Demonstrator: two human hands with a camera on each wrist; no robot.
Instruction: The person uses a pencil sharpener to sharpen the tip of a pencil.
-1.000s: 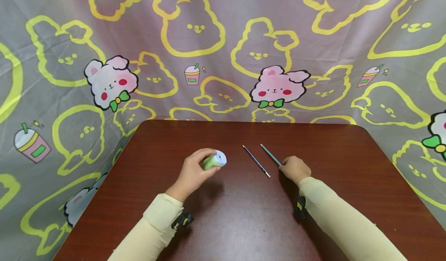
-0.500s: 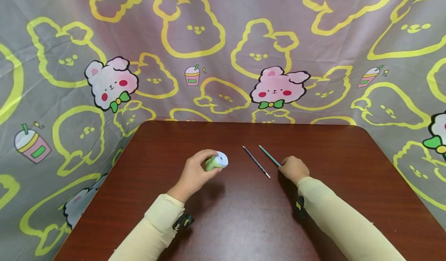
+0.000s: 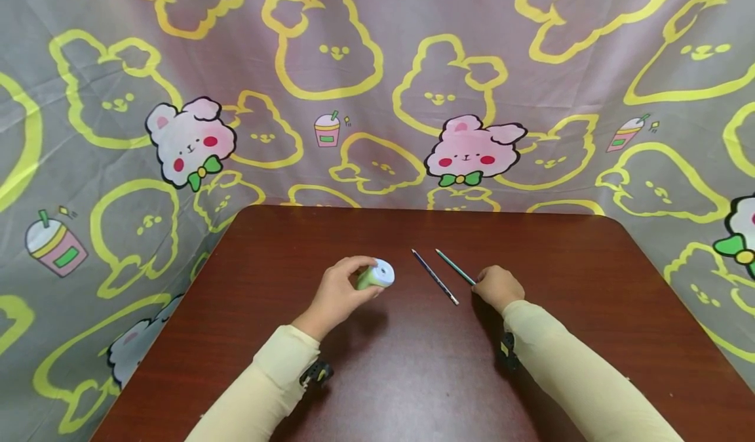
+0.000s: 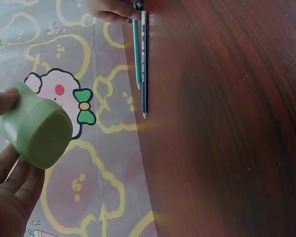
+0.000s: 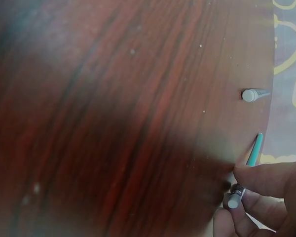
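Note:
My left hand (image 3: 339, 294) grips a light green pencil sharpener (image 3: 370, 277) round its sides, held up over the table. Its pale end with a small dark hole faces right in the head view, and its green base shows in the left wrist view. With thumb and fingers, my right hand (image 3: 499, 288) pinches a teal pencil (image 3: 454, 265) near its eraser end, the sharpened tip pointing away to the far left. Between the two hands a dark blue pencil (image 3: 434, 277) with a white eraser lies on the table, roughly alongside the teal one.
The dark reddish-brown wooden table (image 3: 425, 376) extends under both arms. Behind and beside it hangs a grey-pink curtain (image 3: 366, 35) printed with rabbits and cups, meeting the table's far edge.
My left hand has brought the sharpener a little to the right. The teal pencil's tip has swung slightly left toward the blue pencil, with my right hand still pinching it.

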